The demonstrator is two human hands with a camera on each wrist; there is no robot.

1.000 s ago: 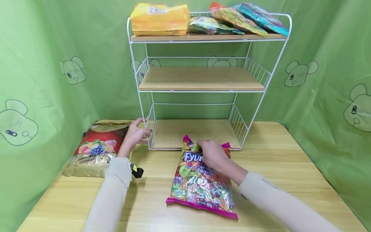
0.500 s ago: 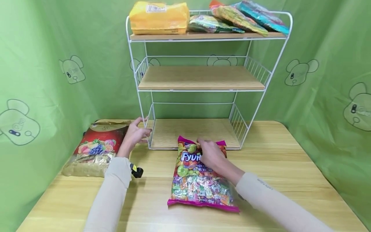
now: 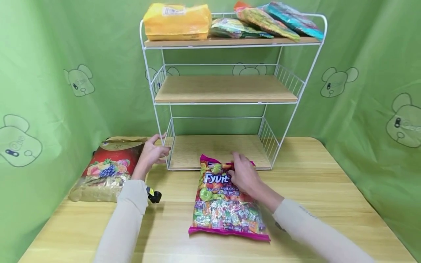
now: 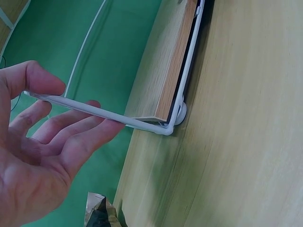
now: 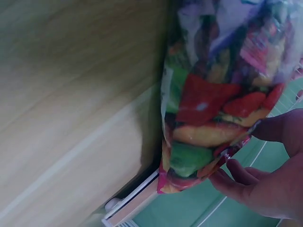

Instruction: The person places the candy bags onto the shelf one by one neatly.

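Note:
My left hand (image 3: 152, 152) holds the left upright of a white wire shelf rack (image 3: 225, 103). In the left wrist view its thumb lies on one side of the wire (image 4: 106, 113) and the fingers on the other. A pink-edged bag of Fyvit fruit chews (image 3: 213, 215) lies face up on the table before the rack, its upper end at the bottom shelf. My right hand (image 3: 245, 175) is over the bag's upper right part, fingers extended and thumb apart. In the right wrist view, thumb and fingertips touch the edge of the candy bag (image 5: 203, 109).
A red and gold bag (image 3: 110, 168) lies left of the rack. On the top shelf are a yellow package (image 3: 177, 23) and several colourful bags (image 3: 269, 22). The middle shelf (image 3: 227, 87) is bare wood. Green curtains (image 3: 361, 47) surround the table (image 3: 315, 190).
The bag has shifted slightly left and come straighter, its upper edge nearer the rack. My right hand's fingers have spread from their pinch at the top. My left hand stays on the upright.

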